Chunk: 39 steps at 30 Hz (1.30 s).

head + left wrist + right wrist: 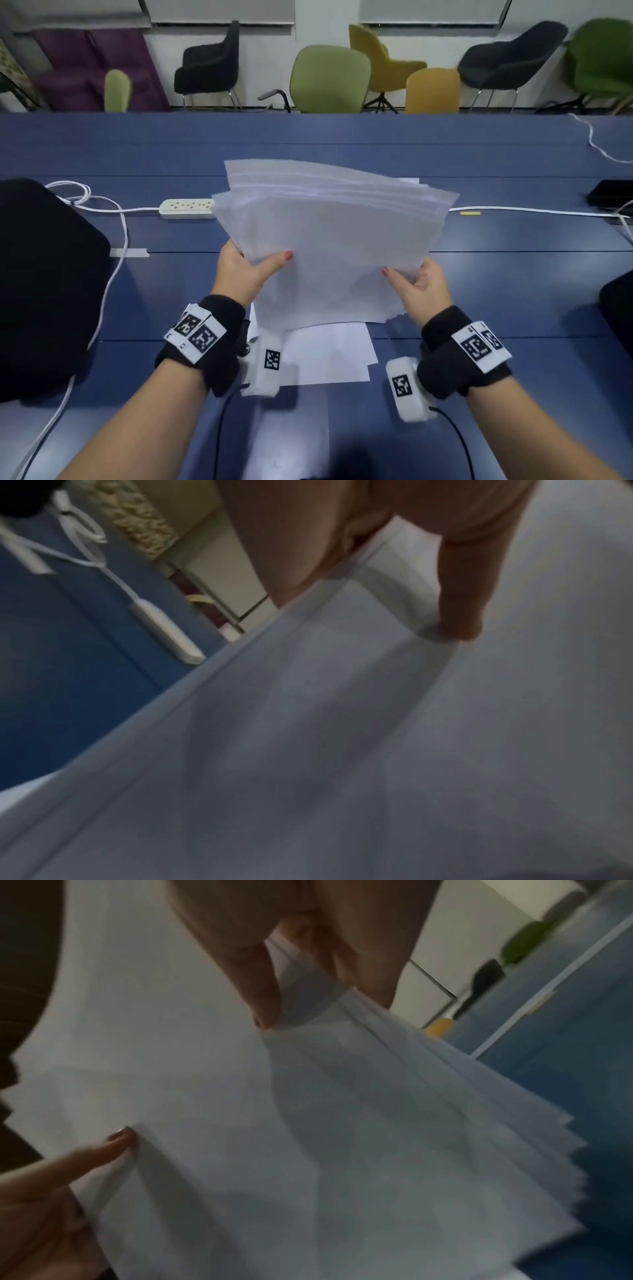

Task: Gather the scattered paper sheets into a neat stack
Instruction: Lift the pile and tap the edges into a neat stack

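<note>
A fanned bundle of white paper sheets (329, 236) is held up above the blue table (496, 291), its edges uneven. My left hand (246, 270) grips the bundle's left side, thumb on top. My right hand (421, 284) grips its right side the same way. Beneath the bundle, more white sheets (325, 356) lie flat on the table near me. The left wrist view shows the sheets (342, 737) under my left hand (394, 547). In the right wrist view the staggered sheet edges (496, 1123) fan out below my right hand (308, 974).
A white power strip (186, 208) with its cable lies left of the papers. Black objects sit at the far left (44, 284) and right edge (616, 315). A dark device (609, 197) and a small yellow item (470, 213) lie at the right. Chairs (329, 78) stand beyond the table.
</note>
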Available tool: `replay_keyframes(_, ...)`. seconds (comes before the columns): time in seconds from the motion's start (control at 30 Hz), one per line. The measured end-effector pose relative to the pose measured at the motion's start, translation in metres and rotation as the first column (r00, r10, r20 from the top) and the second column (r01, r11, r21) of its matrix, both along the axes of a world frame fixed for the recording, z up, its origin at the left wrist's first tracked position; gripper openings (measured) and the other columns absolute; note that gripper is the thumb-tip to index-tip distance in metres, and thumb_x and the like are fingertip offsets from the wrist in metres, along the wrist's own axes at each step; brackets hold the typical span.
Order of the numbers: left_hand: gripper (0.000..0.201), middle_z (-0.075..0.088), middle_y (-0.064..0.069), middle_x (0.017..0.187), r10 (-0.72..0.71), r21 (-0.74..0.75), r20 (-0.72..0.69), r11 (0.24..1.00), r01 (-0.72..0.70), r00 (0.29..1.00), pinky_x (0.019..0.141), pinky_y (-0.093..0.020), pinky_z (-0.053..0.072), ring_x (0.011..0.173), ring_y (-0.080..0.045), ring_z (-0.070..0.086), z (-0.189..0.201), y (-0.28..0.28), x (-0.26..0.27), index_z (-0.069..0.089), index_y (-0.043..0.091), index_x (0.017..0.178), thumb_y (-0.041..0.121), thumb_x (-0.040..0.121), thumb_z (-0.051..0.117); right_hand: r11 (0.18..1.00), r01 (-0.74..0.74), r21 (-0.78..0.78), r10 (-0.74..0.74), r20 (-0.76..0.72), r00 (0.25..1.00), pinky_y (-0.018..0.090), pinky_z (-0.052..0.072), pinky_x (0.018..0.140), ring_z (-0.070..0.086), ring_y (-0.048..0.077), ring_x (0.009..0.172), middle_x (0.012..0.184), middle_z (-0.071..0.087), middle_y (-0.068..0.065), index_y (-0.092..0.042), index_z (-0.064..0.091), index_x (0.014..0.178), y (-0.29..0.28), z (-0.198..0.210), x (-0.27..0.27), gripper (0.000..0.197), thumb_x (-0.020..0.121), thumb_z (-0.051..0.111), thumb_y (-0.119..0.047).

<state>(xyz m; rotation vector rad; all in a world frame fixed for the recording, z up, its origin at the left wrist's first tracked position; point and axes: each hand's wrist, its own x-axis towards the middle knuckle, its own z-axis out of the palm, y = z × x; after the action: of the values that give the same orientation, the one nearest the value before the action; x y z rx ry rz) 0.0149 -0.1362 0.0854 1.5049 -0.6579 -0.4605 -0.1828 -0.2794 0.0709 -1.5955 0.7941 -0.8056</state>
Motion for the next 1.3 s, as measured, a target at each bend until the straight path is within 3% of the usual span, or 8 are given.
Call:
replay_keyframes(0.13,0.021,0.073,0.020,0.082,-0.101,0.093,0.001,0.991,0.101,0.995,0.083,-0.018,0.049,0.085,0.004,0.067,-0.008,0.005,-0.002,0.068,0.027,0.089,0.022,0.069,0.070,0.999,-0.040,-0.035,0.037,-0.076,0.996,0.009,0.048,0.073,0.065,0.005,0.085,0.089,0.070,-0.005,-0.016,0.061,0.091,0.007,-0.014,-0.003,0.021,0.085,0.058,0.004)
replay_keyframes(0.2,0.014,0.072,0.026,0.080,-0.083,0.090,0.047,0.993,0.079,0.995,0.083,-0.015,0.051,0.082,0.006,0.066,-0.006,0.005,-0.002,0.066,0.034,0.084,0.026,0.073,0.065,0.999,0.011,-0.031,-0.012,-0.039,0.999,0.007,0.047,0.074,0.064,-0.008,0.078,0.091,0.066,-0.003,-0.019,0.060,0.087,0.008,-0.016,-0.001,0.022,0.085,0.058,0.003)
replay_keyframes(0.37,0.019,0.065,0.014,0.079,0.029,0.107,0.113,0.993,-0.041,0.993,0.074,-0.019,0.049,0.065,0.011,0.061,-0.009,0.015,0.007,0.062,0.035,0.079,0.018,0.086,0.064,0.960,-0.268,0.082,0.274,-0.072,0.959,0.021,0.049,0.091,0.063,-0.006,0.090,0.105,0.064,-0.008,-0.026,0.053,0.105,0.009,-0.013,-0.005,0.043,0.076,0.065,0.004)
replay_keyframes(0.5,0.016,0.067,0.007,0.082,0.068,0.202,-0.095,0.978,-0.047,0.993,0.086,-0.031,0.046,0.085,-0.014,0.063,-0.016,0.041,0.039,0.065,0.021,0.090,0.023,0.074,0.067,0.907,-0.307,0.289,0.383,-0.261,0.886,0.032,0.047,0.090,0.055,0.019,0.108,0.126,0.054,0.010,-0.020,0.032,0.137,-0.001,-0.029,-0.002,0.074,0.070,0.058,-0.001)
replay_keyframes(0.73,0.041,0.066,-0.018,0.110,0.132,0.529,-0.235,0.849,0.013,0.963,0.100,-0.041,0.043,0.103,-0.030,0.062,-0.070,0.067,0.050,0.061,-0.002,0.116,0.016,0.081,0.069,0.988,-0.020,0.154,0.130,-0.746,0.653,0.033,0.033,0.103,0.042,0.033,0.127,0.140,0.041,0.019,-0.009,0.033,0.140,-0.001,-0.078,0.032,0.050,0.091,0.044,-0.012)
replay_keyframes(0.87,0.048,0.067,-0.018,0.109,0.182,0.532,-0.310,0.847,0.011,0.933,0.103,-0.044,0.043,0.103,-0.031,0.063,-0.089,0.066,0.053,0.062,-0.002,0.113,0.024,0.074,0.072,0.990,0.003,0.139,0.107,-0.777,0.621,0.036,0.034,0.102,0.040,0.035,0.126,0.137,0.041,0.016,-0.012,0.037,0.136,0.000,-0.083,0.055,0.042,0.095,0.039,-0.019)
replay_keyframes(1.03,0.031,0.062,-0.014,0.108,0.179,0.538,-0.319,0.842,0.022,0.931,0.096,-0.035,0.043,0.101,-0.027,0.059,-0.099,0.050,0.056,0.058,-0.003,0.118,0.010,0.090,0.059,0.958,0.086,0.274,0.137,-0.699,0.702,0.042,0.051,0.090,0.062,0.033,0.091,0.091,0.058,0.014,-0.012,0.049,0.080,-0.007,-0.091,0.082,0.027,0.091,0.036,-0.033)
replay_keyframes(1.3,0.032,0.064,-0.015,0.114,0.155,0.543,-0.328,0.838,0.052,0.932,0.099,-0.037,0.042,0.107,-0.029,0.060,-0.099,0.038,0.062,0.058,0.000,0.119,0.013,0.090,0.059,0.826,0.081,0.558,0.336,-0.603,0.724,0.024,0.039,0.056,0.050,0.019,0.064,0.075,0.050,0.002,-0.015,0.052,0.085,-0.003,-0.092,0.087,0.039,0.083,0.051,-0.054)
